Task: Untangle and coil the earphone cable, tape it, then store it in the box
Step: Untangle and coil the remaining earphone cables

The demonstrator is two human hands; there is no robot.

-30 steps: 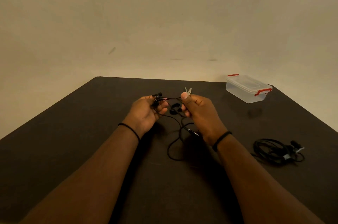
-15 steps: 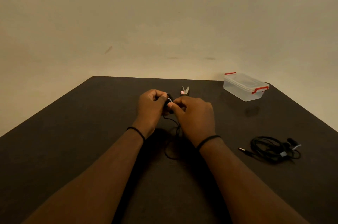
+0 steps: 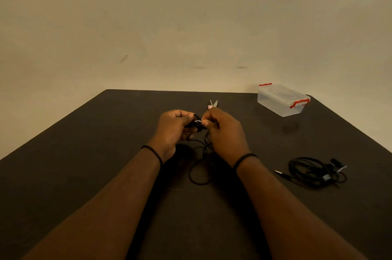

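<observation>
Dark surface (image 3: 84, 164) against a bare beige wall. Above its middle, the left hand (image 3: 172, 130) and right hand (image 3: 222, 132) both pinch the earphone cable (image 3: 198, 171), its loop trailing below. Farther right lie a coiled cable (image 3: 311, 171) and the closed box (image 3: 282, 99).

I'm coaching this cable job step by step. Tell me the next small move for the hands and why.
Probably draw the hands apart a little to pull slack through. Both the left hand and the right hand pinch the earphone cable close together, its loose loop lies uncoiled on the table, and the box is shut.
</observation>
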